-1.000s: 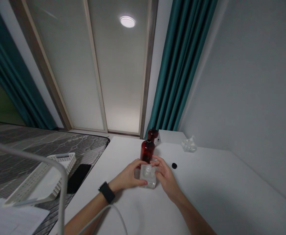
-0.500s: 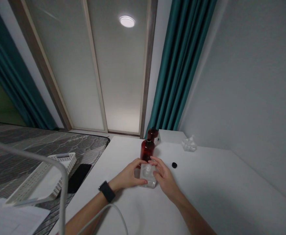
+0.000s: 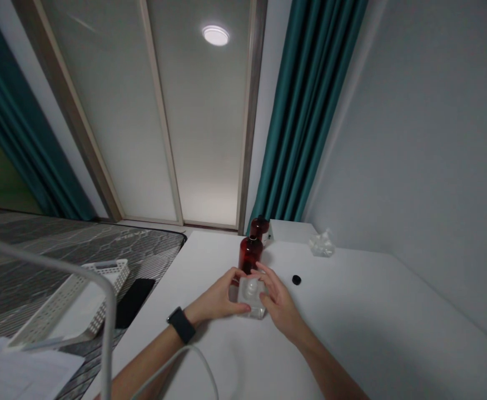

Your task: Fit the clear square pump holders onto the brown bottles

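A clear square bottle (image 3: 251, 300) stands on the white table (image 3: 352, 328). My left hand (image 3: 218, 297), with a dark watch on its wrist, wraps the bottle's left side. My right hand (image 3: 277, 300) holds the right side, its fingers curled at the bottle's top; what lies under the fingertips is too small to make out. Right behind the clear bottle stands a dark red bottle (image 3: 249, 254), and a second red bottle (image 3: 260, 226) is farther back.
A small black cap (image 3: 296, 280) lies to the right of my hands. A crumpled clear wrapper (image 3: 322, 245) sits near the wall. Left of the table, a white basket (image 3: 72, 303) and a black phone (image 3: 133, 303) rest on a grey bed. A white cable (image 3: 193, 361) crosses the near edge.
My right fingers have shifted slightly inward over the top of the clear bottle. The left hand and the bottle stay in place.
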`<state>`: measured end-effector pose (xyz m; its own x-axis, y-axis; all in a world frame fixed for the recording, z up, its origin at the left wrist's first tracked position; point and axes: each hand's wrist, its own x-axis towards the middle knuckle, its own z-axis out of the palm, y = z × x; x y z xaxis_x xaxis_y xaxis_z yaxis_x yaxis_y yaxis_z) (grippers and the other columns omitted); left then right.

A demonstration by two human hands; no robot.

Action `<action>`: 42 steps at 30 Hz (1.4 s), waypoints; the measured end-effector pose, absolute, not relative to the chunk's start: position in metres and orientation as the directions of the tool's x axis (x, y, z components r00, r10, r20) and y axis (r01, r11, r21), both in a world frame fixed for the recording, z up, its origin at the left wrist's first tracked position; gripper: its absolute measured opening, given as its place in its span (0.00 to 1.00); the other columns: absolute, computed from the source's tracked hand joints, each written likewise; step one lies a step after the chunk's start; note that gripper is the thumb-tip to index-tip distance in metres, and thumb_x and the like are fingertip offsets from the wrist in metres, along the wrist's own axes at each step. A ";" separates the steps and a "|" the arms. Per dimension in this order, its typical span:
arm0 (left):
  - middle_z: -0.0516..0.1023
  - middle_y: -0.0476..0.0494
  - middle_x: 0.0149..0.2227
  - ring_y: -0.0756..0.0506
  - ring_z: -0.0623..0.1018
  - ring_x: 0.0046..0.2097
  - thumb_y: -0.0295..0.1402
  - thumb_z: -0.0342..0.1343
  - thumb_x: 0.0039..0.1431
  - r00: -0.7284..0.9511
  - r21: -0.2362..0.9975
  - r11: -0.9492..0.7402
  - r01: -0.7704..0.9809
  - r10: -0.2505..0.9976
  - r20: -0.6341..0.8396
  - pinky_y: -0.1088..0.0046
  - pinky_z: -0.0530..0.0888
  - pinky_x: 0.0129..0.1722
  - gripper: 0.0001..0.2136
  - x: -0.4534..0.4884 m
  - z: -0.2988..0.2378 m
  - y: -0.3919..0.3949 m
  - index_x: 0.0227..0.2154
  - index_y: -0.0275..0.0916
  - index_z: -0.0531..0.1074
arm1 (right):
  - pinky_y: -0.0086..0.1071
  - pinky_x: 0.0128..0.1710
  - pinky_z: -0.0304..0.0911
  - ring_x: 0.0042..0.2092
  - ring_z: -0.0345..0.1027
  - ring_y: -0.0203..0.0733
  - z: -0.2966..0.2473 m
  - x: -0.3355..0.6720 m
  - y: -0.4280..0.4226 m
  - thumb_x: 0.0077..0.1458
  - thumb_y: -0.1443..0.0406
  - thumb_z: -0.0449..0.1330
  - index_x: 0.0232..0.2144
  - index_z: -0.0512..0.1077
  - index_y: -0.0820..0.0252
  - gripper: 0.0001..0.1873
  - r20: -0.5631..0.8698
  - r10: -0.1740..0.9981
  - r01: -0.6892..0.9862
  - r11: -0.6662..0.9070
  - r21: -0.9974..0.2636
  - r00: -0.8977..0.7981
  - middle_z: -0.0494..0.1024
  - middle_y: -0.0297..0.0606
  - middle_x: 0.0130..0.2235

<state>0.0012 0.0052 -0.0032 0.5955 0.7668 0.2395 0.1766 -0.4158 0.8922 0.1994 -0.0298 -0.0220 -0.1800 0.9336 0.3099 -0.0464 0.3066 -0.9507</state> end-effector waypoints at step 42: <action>0.72 0.37 0.58 0.38 0.72 0.58 0.35 0.70 0.50 0.649 0.933 -0.343 0.110 0.735 0.194 0.58 0.66 0.60 0.30 -0.004 -0.009 0.013 0.56 0.39 0.67 | 0.46 0.60 0.58 0.56 0.66 0.47 -0.013 0.194 -0.038 0.58 0.67 0.57 0.56 0.67 0.52 0.23 0.353 0.927 0.226 0.373 -0.900 -0.125 0.73 0.41 0.52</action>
